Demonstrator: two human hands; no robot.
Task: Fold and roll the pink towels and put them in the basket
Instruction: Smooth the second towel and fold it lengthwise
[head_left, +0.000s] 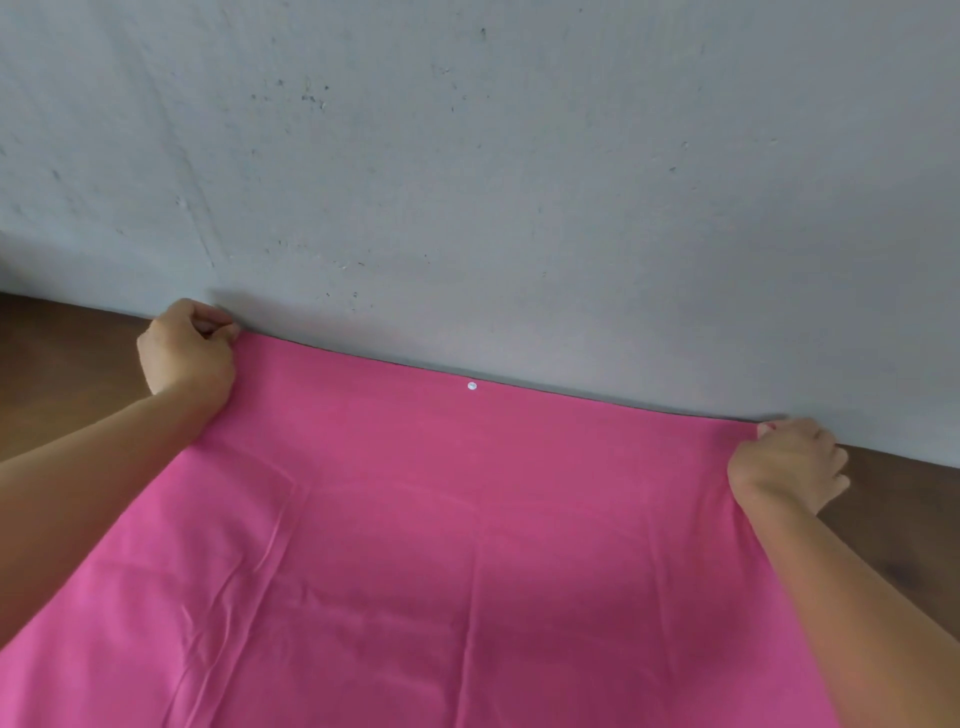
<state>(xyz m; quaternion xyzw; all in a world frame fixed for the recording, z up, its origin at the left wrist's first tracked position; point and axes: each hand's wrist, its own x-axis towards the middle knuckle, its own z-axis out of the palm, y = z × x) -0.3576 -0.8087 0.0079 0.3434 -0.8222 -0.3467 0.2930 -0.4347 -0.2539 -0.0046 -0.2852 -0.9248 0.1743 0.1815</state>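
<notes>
Person, two arms in view. Left hand (189, 358): bare, knuckle creases visible on back of hand. Left forearm (78, 467): bare to frame edge, uncovered skin only. Right hand (787, 465): bare, thumbnail looks pinkish; polish or colour cast, cannot tell. Right forearm (857, 587): bare to frame edge, lower part in shadow.

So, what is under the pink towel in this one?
Brown wooden surface shows past the pink towel on both sides, so it likely continues beneath. The cloth, gripped at its far corners by the left hand and right hand, covers everything else under it.
</notes>
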